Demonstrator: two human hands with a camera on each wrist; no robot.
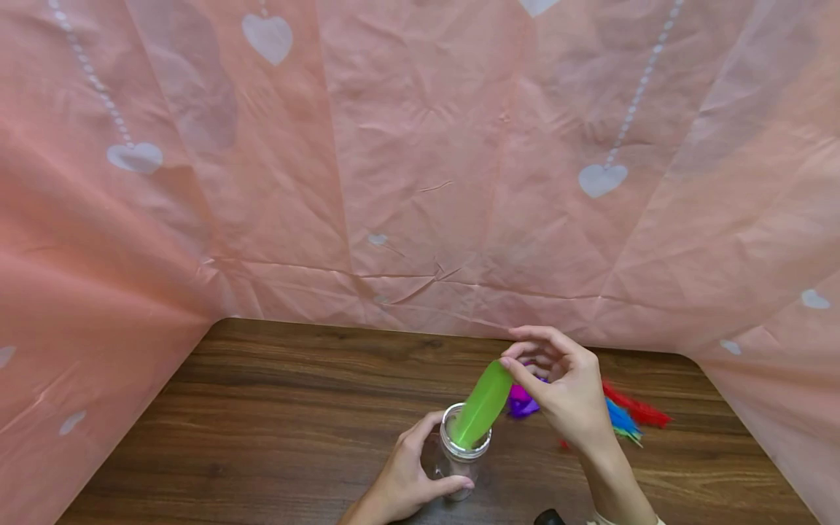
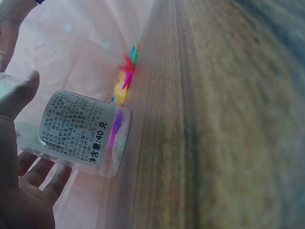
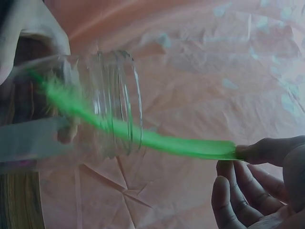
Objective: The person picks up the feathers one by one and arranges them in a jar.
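Observation:
A clear plastic jar [image 1: 457,467] with a threaded mouth stands on the table, its printed label [image 2: 78,126] facing the left wrist view. My left hand [image 1: 410,470] grips the jar, thumb on the near side and fingers round the far side. Between thumb and index finger, my right hand [image 1: 567,390] pinches the tip of a bright green feather [image 1: 484,405]. The feather's quill end is inside the jar, and its upper part sticks out of the mouth, leaning right. In the right wrist view the feather [image 3: 186,146] bends slightly through the jar's mouth.
Purple and magenta feathers [image 1: 521,403] lie behind the right hand. Red [image 1: 636,405] and blue feathers [image 1: 620,418] lie to its right on the wooden table [image 1: 262,423]. A pink curtain with hearts [image 1: 420,160] surrounds the table. A black object [image 1: 548,518] shows at the near edge.

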